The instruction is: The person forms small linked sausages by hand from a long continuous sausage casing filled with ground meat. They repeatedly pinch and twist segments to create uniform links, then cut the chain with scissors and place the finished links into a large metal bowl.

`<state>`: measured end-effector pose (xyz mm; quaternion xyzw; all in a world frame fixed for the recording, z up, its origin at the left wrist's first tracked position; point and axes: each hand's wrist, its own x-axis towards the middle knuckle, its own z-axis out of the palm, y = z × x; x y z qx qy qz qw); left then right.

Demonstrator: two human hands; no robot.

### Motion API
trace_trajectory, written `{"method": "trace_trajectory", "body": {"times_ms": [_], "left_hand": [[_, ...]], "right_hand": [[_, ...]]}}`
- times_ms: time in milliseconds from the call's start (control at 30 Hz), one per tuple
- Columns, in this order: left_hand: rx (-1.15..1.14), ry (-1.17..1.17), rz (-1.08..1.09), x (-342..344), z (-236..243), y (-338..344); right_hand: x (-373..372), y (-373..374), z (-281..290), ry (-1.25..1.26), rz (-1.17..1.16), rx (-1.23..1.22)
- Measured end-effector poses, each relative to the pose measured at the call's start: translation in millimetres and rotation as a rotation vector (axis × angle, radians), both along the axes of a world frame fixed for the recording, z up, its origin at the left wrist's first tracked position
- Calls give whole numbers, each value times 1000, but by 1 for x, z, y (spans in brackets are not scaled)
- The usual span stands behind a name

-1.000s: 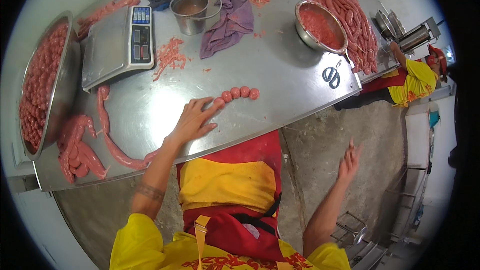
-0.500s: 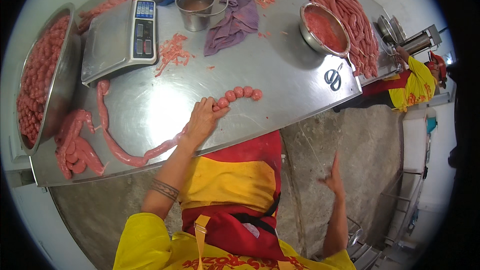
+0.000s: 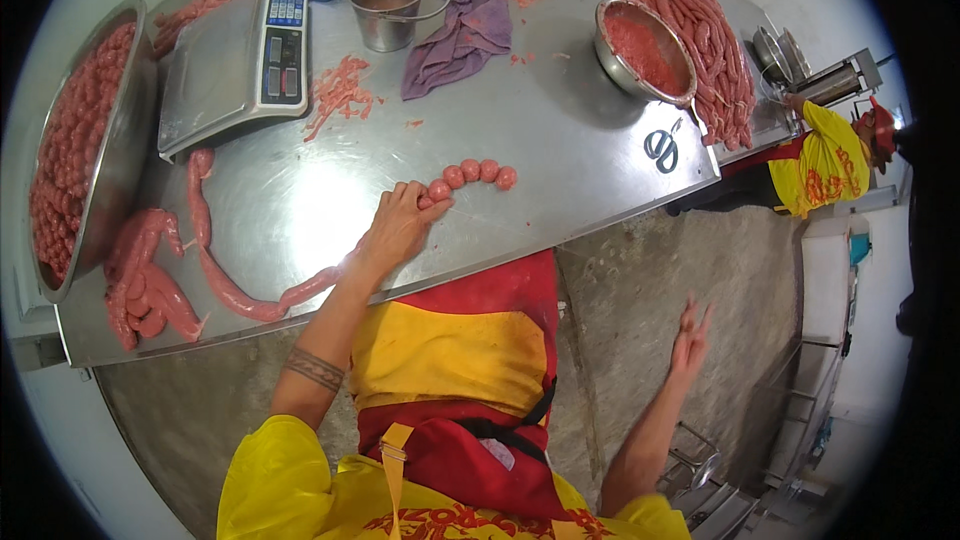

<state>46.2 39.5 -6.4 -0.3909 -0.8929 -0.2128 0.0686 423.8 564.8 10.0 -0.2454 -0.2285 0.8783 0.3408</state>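
Left hand (image 3: 398, 225): fingers closed on the near end of a row of round sausage links (image 3: 471, 171); five whole balls curve away beyond the fingertips.
Right hand (image 3: 690, 345): raised past the table edge, two fingers stretched apart; whether the others close on anything, I cannot tell.
Unsectioned sausage (image 3: 228, 290): runs from behind the left wrist, bending leftward to the digital scale (image 3: 210, 75).
Far left of the left hand: steel basin (image 3: 123, 145) full of small sausage balls, with a sausage heap (image 3: 150, 285) just beside.
Ahead of the left hand: steel bucket (image 3: 387, 37) touching a purple cloth (image 3: 455, 52).
Ahead of the right hand: scissors (image 3: 661, 146), near a bowl (image 3: 622, 72) of ground meat.
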Motion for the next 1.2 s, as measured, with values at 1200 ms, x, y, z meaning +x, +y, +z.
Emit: {"method": "trace_trajectory", "body": {"times_ms": [1200], "left_hand": [[-98,-173,391,54,-19,3]], "right_hand": [[-346,-169,1,-1026,838,1669]]}}
